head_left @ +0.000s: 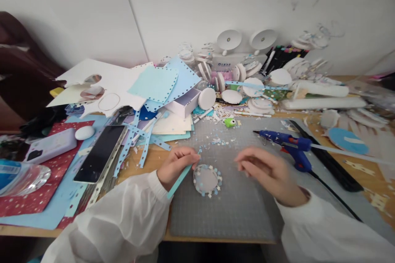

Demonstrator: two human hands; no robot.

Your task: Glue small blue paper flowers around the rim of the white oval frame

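Observation:
My left hand (178, 165) pinches a narrow teal paper strip (179, 181), which slants down toward my wrist. Right beside those fingers, a round whitish disc (206, 179) lies on the grey cutting mat (228, 222), its rim ringed with small blue and white star-shaped paper bits. My right hand (265, 170) hovers over the mat to the right of the disc, apart from it. Its fingers are bent and smeared by motion, so whether they hold anything is unclear. A blue glue gun (288, 144) with a white glue stick lies past my right hand.
Scattered paper bits (219, 141) and a small green figure (229, 122) lie toward the mat's back. Blue punched strips (132, 144), a phone (100, 154) and a plastic bottle (24, 177) are at left. White discs (207, 98) crowd the back; a black bar (327, 156) lies right.

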